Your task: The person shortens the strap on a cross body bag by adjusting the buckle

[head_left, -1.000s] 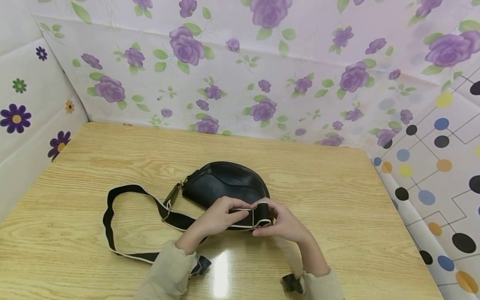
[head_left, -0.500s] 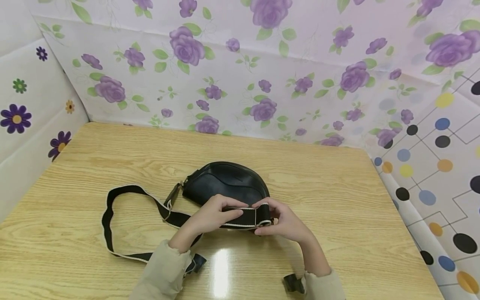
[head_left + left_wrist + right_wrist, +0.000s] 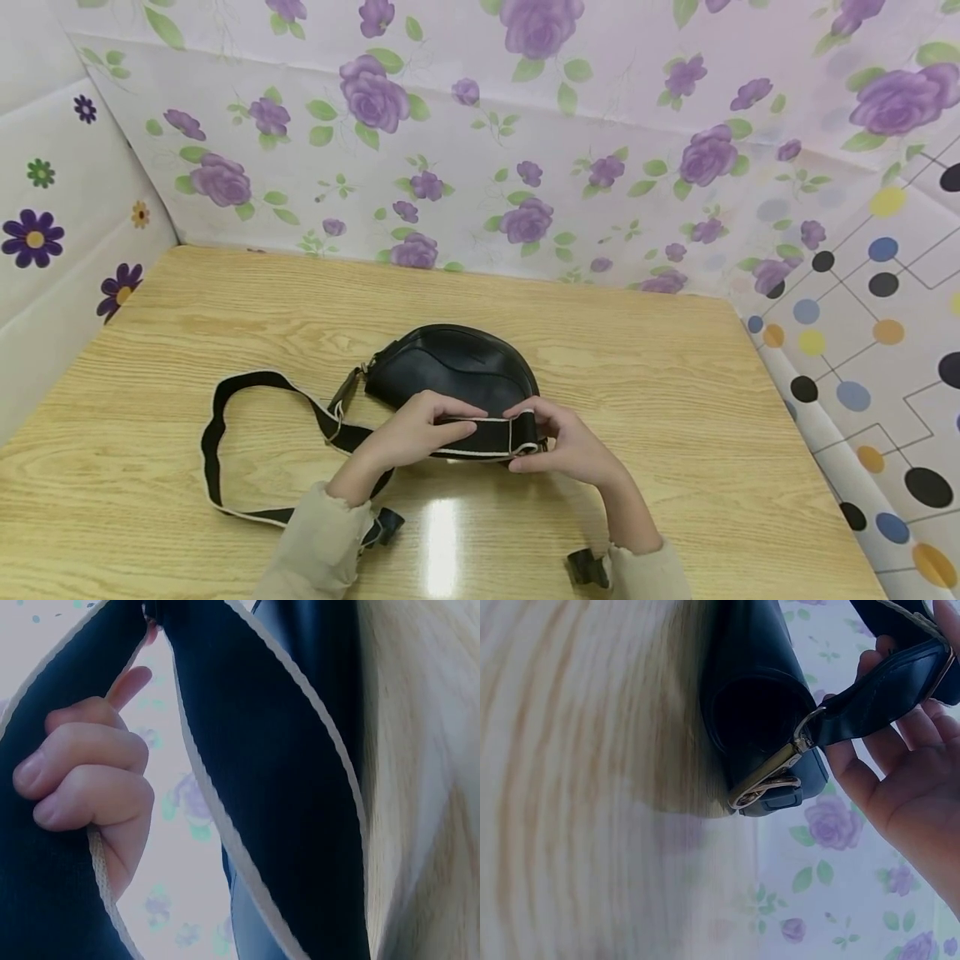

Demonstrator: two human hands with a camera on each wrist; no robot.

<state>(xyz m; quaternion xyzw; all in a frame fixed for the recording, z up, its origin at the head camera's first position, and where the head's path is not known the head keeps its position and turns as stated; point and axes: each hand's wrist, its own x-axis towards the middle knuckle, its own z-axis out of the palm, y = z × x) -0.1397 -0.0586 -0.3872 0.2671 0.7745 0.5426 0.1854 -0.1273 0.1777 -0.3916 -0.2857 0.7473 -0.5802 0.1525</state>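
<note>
A black half-moon handbag (image 3: 457, 362) lies on the wooden table. Its black webbing strap (image 3: 483, 437), edged in white, runs along the bag's near side. My left hand (image 3: 412, 429) pinches the strap between thumb and fingers; the left wrist view shows the fingers (image 3: 94, 769) curled over the webbing. Around the strap's folded end at the buckle, my right hand (image 3: 558, 442) grips with thumb and forefinger. In the right wrist view, a gold snap hook (image 3: 769, 776) joins the black leather tab (image 3: 881, 694) to the bag's end.
The rest of the strap (image 3: 215, 442) loops out over the table at left, with a metal slider (image 3: 335, 422) near the bag's left end. Flower-printed sheeting (image 3: 450, 167) stands behind the table (image 3: 637, 350), and dotted sheeting (image 3: 855, 392) at the right.
My left hand has slid a little left along the strap, away from the buckle. The right hand shifted slightly right at first and keeps its grip; the bag stays put.
</note>
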